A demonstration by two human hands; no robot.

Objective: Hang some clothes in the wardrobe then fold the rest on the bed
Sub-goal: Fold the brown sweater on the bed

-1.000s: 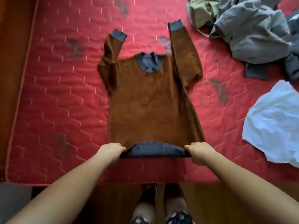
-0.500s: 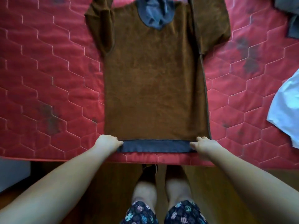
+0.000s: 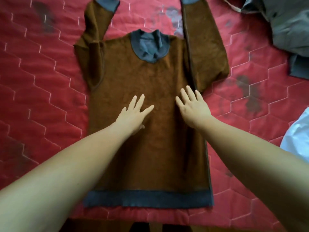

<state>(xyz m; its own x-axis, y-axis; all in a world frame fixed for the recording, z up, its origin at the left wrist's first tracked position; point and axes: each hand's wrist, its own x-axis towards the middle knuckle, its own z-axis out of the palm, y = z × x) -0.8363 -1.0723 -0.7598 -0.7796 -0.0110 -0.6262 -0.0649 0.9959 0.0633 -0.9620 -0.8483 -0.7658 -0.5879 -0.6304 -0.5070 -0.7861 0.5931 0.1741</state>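
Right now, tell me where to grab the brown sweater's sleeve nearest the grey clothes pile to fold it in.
Pinch the sleeve at its outer edge where it bulges widest, coming from the grey pile side with the right hand. It lies flat, pointing up the bed, cuff partly out of frame, so that free edge is probably easiest to lift.

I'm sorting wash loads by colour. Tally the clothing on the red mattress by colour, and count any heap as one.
Brown: 1, the sweater with grey trim
Grey: 1, the heap of clothes; I cannot tell its garments apart
White: 1, the crumpled garment, cut off by the frame edge
Total: 3
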